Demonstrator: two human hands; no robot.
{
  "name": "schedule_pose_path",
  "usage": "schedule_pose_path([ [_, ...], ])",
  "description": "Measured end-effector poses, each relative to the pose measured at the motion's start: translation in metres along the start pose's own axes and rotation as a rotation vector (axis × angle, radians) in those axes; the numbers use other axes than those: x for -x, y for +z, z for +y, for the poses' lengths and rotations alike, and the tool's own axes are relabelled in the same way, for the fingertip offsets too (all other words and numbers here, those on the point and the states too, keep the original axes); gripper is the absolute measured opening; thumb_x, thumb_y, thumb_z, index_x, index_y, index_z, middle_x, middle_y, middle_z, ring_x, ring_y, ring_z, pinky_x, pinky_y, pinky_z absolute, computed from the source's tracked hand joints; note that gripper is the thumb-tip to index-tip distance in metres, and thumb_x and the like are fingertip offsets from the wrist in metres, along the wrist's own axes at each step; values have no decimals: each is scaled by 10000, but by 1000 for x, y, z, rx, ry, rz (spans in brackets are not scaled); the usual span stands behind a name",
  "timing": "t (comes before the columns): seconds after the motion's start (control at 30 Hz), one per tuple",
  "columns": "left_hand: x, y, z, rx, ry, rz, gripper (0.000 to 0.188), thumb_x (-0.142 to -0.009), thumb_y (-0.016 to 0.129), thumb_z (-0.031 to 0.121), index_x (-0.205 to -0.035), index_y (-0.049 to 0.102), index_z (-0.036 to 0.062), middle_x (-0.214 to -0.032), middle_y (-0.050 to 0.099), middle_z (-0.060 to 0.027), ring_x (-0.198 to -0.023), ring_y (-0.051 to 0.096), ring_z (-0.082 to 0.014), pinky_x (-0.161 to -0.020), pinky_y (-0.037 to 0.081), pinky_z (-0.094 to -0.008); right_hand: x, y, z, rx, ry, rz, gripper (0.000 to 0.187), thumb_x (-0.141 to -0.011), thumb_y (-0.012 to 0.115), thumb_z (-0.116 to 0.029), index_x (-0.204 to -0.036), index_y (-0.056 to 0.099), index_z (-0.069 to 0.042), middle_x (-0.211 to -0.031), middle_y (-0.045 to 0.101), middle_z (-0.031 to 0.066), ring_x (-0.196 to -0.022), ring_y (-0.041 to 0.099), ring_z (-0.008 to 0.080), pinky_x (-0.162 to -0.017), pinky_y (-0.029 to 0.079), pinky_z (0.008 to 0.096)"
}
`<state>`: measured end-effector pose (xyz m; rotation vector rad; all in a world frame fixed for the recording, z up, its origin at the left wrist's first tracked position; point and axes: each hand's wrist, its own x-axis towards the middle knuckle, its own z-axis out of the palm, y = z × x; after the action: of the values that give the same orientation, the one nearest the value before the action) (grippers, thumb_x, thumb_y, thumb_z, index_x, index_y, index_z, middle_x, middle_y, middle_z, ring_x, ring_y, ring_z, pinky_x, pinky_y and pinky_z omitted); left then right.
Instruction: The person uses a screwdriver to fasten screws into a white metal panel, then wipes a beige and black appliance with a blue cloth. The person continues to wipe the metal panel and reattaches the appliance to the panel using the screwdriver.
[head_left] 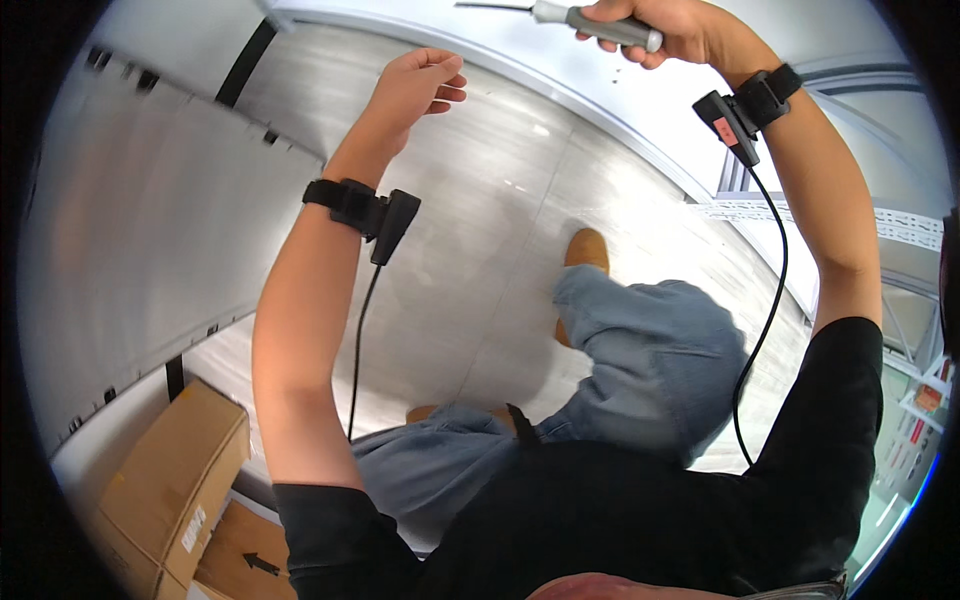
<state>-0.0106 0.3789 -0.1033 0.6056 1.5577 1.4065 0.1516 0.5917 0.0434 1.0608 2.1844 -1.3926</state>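
At the top right, my right hand (680, 28) is wrapped round the grey handle of a screwdriver (610, 25). Its thin dark shaft points left, in front of a white panel (520, 55). My left hand (420, 82) is raised at the upper middle, apart from the screwdriver. Its fingers are curled in and the thumb lies against them. The inside of that hand is hidden, so I cannot make out whether anything small is in it.
A large grey metal panel (150, 230) with clips along its edges stands at the left. Cardboard boxes (175, 480) sit at the lower left. Black cables (362, 350) hang from the wrist devices. White perforated rails (905, 228) are at the right, over a pale floor (470, 230).
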Motion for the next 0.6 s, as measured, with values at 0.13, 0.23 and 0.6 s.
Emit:
schedule_pose_path([
  [0.13,-54,58,-21,62,-62,18,211,-926,629,218,-1063,641,59,-905,683,-46,-836,655,-141,-735,510,-285,-17,-69,73,-233,2,-4,321,-983,521,-307,-1012,639,-10,-681,584,-14,-453,509,39,-374,411,158],
  [0.23,-99,118,-44,-103,-50,0,224,-905,652,197,-1059,648,34,-898,687,-52,-820,647,-137,-717,507,-288,-31,-91,148,-283,-99,120,390,-994,507,-363,-1098,632,-8,-712,579,-9,-471,510,37,-384,398,151],
  [0.6,-211,241,-134,-680,13,54,261,-821,739,202,-1040,683,72,-887,692,-53,-799,635,-178,-734,515,-326,-77,-24,324,-973,44,232,417,-984,516,-435,-1018,597,-28,-700,533,12,-486,444,87,-472,359,214],
])
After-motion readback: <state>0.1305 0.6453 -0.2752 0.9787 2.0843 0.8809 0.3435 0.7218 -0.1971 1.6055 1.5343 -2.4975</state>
